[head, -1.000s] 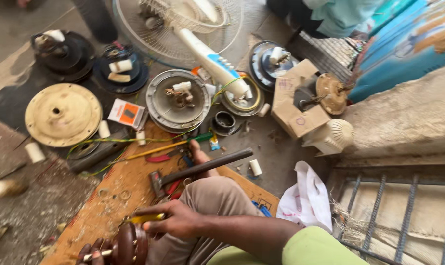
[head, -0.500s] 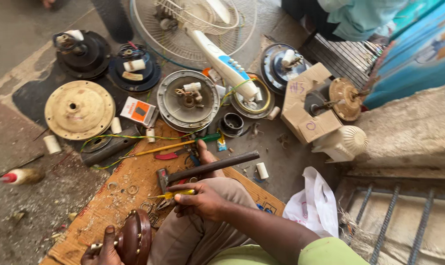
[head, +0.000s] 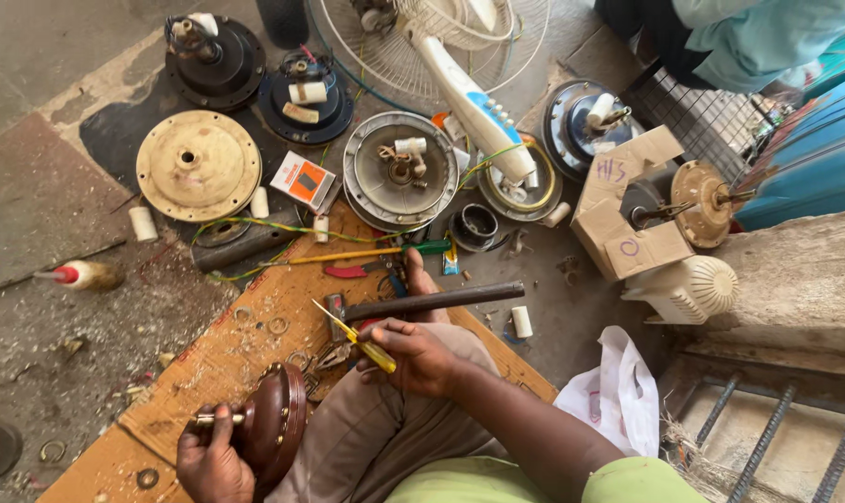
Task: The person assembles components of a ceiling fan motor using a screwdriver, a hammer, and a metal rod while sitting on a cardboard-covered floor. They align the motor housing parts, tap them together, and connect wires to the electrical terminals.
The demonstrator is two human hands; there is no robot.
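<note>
My left hand (head: 210, 456) grips a brown, dome-shaped fan motor housing (head: 275, 427) by its shaft, low on the left over a wooden board (head: 231, 359). My right hand (head: 421, 354) is closed on a yellow-handled screwdriver (head: 355, 336), whose tip points up and left, away from the housing. A hammer (head: 422, 304) with a dark handle lies on the board just beyond my right hand. My knee in brown trousers sits between the hands.
Several opened fan motors lie on the floor: a cream cover (head: 198, 164), a grey one (head: 400, 169), dark ones behind. A white pedestal fan (head: 460, 84) lies across the top. A cardboard box (head: 627, 210), white bag (head: 613, 396) and another person (head: 749, 33) are to the right.
My right hand has lifted the yellow screwdriver higher over my knee. My left hand now grips the brown housing more upright. The view has shifted down and right.
</note>
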